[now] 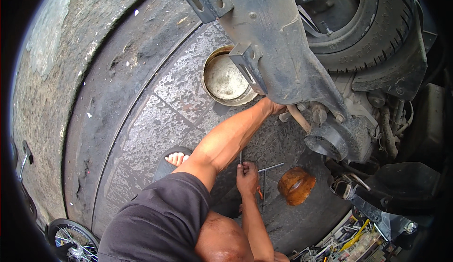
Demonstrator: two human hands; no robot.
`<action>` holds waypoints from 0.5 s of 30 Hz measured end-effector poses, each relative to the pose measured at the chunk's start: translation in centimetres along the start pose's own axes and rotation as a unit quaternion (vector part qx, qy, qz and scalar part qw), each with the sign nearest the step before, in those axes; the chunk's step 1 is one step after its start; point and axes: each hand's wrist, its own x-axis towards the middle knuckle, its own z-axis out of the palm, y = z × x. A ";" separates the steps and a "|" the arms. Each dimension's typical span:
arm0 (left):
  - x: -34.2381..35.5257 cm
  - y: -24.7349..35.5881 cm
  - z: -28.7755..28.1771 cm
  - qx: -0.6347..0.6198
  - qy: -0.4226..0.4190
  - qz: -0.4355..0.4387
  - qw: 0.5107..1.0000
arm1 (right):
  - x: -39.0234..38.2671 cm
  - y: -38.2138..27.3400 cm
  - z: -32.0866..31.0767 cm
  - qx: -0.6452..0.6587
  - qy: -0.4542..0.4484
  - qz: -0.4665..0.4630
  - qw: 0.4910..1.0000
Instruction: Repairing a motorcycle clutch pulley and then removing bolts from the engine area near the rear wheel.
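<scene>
My left hand (pixel 272 105) reaches under the dusty grey body panel (pixel 278 40) of a scooter, beside a brownish pipe (pixel 298 117) and the engine parts. Its fingers are hidden behind the panel. Lower down, my right hand (pixel 247 178) is closed near the floor, with a slim metal rod (pixel 241 156) sticking up from its fingertips. Just right of that hand lies a T-handle wrench (pixel 271 167). An orange-handled tool (pixel 259 193) is partly covered by my right forearm. Farther right sits an orange-brown, oil-stained cup (pixel 296 185) with a ragged rim.
A round metal pan (pixel 224 78) stands on the worn tiles beyond my left forearm. The scooter's wheel (pixel 358 30) overhangs at upper right. A box of assorted tools (pixel 354 243) is at lower right, a spoked wheel (pixel 73 243) at lower left. My sandalled foot (pixel 175 158) shows beside my left arm.
</scene>
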 end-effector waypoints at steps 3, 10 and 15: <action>0.1 0.1 0.6 0.015 -0.020 -0.010 1.000 | 0.2 0.1 -0.6 0.004 0.006 0.014 1.000; 0.2 -0.1 0.0 0.029 -0.039 -0.005 0.999 | 0.1 -0.3 -0.4 -0.003 -0.002 0.020 1.000; 0.6 -0.1 0.0 -0.007 -0.067 -0.032 0.997 | 0.3 0.2 -0.7 -0.003 0.003 0.015 1.000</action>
